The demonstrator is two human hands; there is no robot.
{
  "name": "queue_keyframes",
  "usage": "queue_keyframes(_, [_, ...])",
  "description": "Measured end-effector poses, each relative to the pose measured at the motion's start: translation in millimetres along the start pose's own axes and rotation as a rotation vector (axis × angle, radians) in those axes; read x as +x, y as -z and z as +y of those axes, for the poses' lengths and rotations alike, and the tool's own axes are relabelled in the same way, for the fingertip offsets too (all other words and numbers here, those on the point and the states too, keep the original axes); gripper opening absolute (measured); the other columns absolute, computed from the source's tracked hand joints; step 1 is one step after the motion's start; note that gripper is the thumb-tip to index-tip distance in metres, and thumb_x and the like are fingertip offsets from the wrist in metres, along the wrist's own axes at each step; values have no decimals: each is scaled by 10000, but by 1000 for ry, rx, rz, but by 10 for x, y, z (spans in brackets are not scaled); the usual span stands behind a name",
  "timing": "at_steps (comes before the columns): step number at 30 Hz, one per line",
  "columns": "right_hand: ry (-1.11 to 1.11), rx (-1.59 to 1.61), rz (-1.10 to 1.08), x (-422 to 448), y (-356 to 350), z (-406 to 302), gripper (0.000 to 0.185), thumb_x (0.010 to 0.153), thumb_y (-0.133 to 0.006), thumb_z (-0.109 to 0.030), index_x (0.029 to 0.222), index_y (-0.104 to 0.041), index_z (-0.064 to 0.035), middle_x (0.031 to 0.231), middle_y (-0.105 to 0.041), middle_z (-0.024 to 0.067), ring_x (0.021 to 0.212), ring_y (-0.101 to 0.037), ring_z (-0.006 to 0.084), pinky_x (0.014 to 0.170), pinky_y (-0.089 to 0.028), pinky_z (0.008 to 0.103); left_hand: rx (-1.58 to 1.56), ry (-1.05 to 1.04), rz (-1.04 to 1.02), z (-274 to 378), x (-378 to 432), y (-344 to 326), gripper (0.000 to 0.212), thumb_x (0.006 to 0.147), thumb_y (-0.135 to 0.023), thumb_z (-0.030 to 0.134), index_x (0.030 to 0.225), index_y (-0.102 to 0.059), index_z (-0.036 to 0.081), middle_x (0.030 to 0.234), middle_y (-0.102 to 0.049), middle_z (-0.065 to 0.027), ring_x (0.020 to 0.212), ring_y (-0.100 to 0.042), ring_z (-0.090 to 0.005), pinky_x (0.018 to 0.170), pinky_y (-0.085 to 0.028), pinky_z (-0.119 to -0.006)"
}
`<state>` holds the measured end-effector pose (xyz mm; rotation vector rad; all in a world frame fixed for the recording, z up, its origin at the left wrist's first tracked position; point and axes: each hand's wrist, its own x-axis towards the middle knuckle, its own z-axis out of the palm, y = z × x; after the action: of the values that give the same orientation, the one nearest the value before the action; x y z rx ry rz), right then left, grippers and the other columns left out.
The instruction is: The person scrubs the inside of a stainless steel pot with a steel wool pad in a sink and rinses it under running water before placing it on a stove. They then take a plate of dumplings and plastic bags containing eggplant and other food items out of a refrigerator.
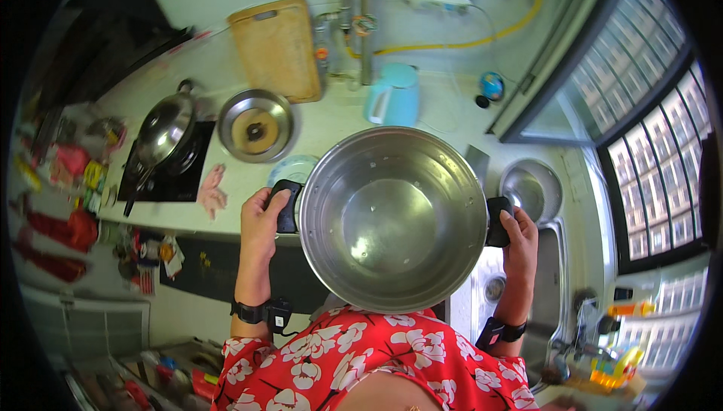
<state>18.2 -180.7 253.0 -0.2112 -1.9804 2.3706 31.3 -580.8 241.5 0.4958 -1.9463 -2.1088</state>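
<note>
A large stainless steel pot [390, 224] is held up before my chest, its open top towards the camera. Only a few water drops show inside it. My left hand [265, 213] grips the black handle [287, 207] on the left side, with the thumb on top. On the opposite side, my right hand [518, 233] is closed round the other black handle [498, 221]. Partly behind the pot's left rim, a plate with a patterned edge [291, 169] lies on the counter.
A lidded wok [166, 131] stands on the black cooktop [195, 176]. Near it are a steel bowl [254, 125], a rubber glove [213, 190], a wooden cutting board [277, 49] and a blue electric kettle [395, 94]. At right, a steel colander [531, 190] sits behind the sink [545, 275].
</note>
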Motion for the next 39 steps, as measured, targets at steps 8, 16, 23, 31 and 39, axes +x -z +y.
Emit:
queue_keyframes(8, [-77, 42, -419, 547, -1193, 248, 267, 885, -530, -113, 1082, -553, 66, 892, -635, 83, 735, -600, 109, 663, -488, 236, -22, -28, 445, 99, -400, 1107, 164, 818, -650, 167, 759, -591, 26, 659, -504, 60, 555, -406, -21, 502, -314, -199])
queue_keyframes(16, [-203, 63, -771, 437, -2572, 427, 314, 901, -494, -107, 1148, -501, 86, 1006, -618, 122, 834, -615, 147, 747, -505, 268, -39, -31, 648, 75, -723, 2311, 147, 823, -650, 168, 768, -601, 40, 678, -533, 60, 564, -435, -15, 517, -326, -185])
queue_keyframes(23, [-235, 32, -891, -100, -4040, 629, 302, 901, -499, -116, 1113, -493, 99, 957, -621, 134, 789, -620, 143, 720, -522, 274, -78, -106, 728, 163, -857, 3675, 151, 825, -641, 158, 793, -608, 14, 691, -565, 36, 563, -467, -28, 522, -358, -192])
queue_keyframes(31, [-304, -15, -1034, -698, -5758, 1101, 293, 905, -502, -128, 1112, -511, 79, 942, -626, 110, 749, -624, 128, 680, -537, 267, 11, -66, 844, 308, -1046, 5374, 158, 829, -641, 157, 758, -591, 25, 679, -536, 47, 562, -443, -26, 517, -340, -195])
queue_keyframes(39, [-392, -81, -1273, -1151, -7489, 1351, 306, 901, -522, -163, 1115, -535, 55, 938, -636, 88, 753, -636, 123, 672, -551, 258, -6, -86, 1039, 372, -1122, 6799, 172, 841, -632, 162, 722, -588, 47, 652, -533, 59, 538, -432, -25, 500, -324, -193])
